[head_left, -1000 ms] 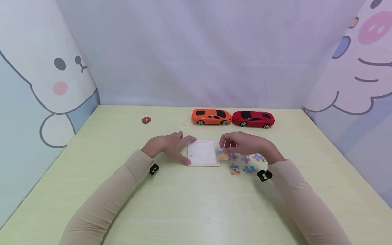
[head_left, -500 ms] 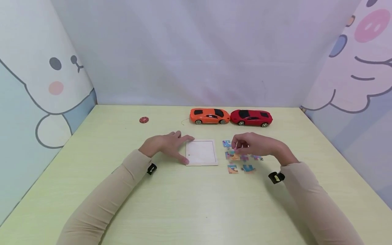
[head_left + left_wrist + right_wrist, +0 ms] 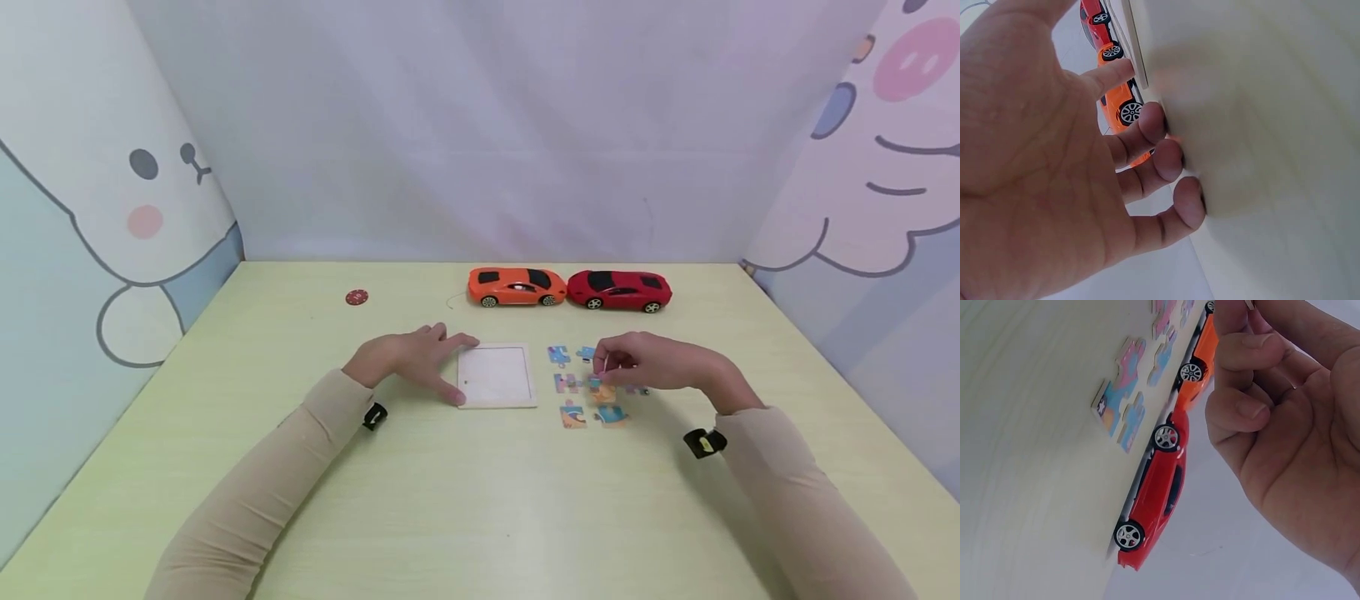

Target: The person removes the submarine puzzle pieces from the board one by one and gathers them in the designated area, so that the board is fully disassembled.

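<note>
In the head view my left hand (image 3: pixel 412 358) rests at the left edge of a shallow white puzzle tray (image 3: pixel 497 377), thumb and index finger spread and touching its corners. Its palm and other fingertips, bent towards the table, show in the left wrist view. My right hand (image 3: pixel 656 362) pinches an orange and teal jigsaw piece (image 3: pixel 602 394) between thumb and fingers, above the loose pieces. Around it lie several others, among them a blue piece (image 3: pixel 558 356), a lilac piece (image 3: pixel 567 383) and a blue and orange piece (image 3: pixel 573 417). Some pieces are partly hidden by my right hand.
An orange toy car (image 3: pixel 516 287) and a red toy car (image 3: pixel 619 291) stand nose to nose behind the tray. A red round chip (image 3: pixel 357 297) lies at the back left. Cartoon-printed panels and a pale cloth backdrop (image 3: pixel 480 133) enclose the table.
From beside the tray's right edge, my right hand has moved right across the loose pieces, carrying the orange and teal jigsaw piece. My left hand has stayed on the tray.
</note>
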`<action>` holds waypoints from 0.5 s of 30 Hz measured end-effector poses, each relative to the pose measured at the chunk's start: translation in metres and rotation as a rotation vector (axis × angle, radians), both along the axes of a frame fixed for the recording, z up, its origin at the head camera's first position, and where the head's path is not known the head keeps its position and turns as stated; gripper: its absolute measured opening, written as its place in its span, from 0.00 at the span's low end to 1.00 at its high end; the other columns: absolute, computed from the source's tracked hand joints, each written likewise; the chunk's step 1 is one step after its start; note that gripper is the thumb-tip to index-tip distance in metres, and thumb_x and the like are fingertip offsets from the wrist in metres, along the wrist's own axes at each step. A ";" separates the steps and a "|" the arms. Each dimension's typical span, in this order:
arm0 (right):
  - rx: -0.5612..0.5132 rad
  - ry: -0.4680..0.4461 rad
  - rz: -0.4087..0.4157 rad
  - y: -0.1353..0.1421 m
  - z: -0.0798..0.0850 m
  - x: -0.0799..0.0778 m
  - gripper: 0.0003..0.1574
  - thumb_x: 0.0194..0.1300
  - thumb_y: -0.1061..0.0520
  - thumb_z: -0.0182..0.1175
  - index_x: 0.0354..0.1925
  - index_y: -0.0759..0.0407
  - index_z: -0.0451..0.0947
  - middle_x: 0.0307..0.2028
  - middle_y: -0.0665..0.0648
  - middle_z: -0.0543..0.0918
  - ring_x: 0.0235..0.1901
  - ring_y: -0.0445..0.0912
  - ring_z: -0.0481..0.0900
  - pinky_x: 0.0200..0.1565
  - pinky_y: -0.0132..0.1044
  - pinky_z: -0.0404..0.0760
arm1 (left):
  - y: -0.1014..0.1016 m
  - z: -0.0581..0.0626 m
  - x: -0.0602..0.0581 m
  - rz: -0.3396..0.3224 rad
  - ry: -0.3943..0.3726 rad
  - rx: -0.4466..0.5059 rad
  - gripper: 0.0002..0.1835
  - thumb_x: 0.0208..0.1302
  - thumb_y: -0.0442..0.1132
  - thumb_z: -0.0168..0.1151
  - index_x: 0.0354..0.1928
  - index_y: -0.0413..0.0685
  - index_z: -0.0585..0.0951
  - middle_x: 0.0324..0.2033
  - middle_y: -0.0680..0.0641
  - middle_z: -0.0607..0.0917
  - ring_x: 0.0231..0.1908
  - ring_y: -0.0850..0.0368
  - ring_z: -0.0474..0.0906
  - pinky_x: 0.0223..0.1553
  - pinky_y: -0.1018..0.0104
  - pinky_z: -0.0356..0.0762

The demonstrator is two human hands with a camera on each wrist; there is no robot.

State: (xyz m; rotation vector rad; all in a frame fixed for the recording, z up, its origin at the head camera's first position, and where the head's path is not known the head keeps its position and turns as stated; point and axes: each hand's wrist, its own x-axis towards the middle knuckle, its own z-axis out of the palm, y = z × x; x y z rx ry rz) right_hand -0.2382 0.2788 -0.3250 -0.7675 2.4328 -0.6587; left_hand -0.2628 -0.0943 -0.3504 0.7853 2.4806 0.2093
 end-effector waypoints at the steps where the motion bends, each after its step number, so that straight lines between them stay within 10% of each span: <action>1: 0.001 -0.007 -0.002 0.002 0.001 0.001 0.04 0.71 0.54 0.63 0.42 0.52 0.78 0.32 0.51 0.77 0.34 0.46 0.75 0.34 0.35 0.74 | 0.000 -0.001 0.000 0.001 -0.001 0.001 0.54 0.54 0.71 0.66 0.78 0.66 0.53 0.61 0.41 0.66 0.61 0.45 0.63 0.59 0.41 0.68; 15: 0.021 -0.127 -0.041 0.030 -0.002 0.011 0.07 0.72 0.52 0.61 0.40 0.55 0.77 0.28 0.54 0.75 0.24 0.42 0.69 0.30 0.34 0.69 | -0.001 -0.002 -0.002 -0.009 0.009 -0.010 0.54 0.54 0.72 0.66 0.78 0.66 0.52 0.62 0.40 0.65 0.62 0.45 0.63 0.59 0.41 0.67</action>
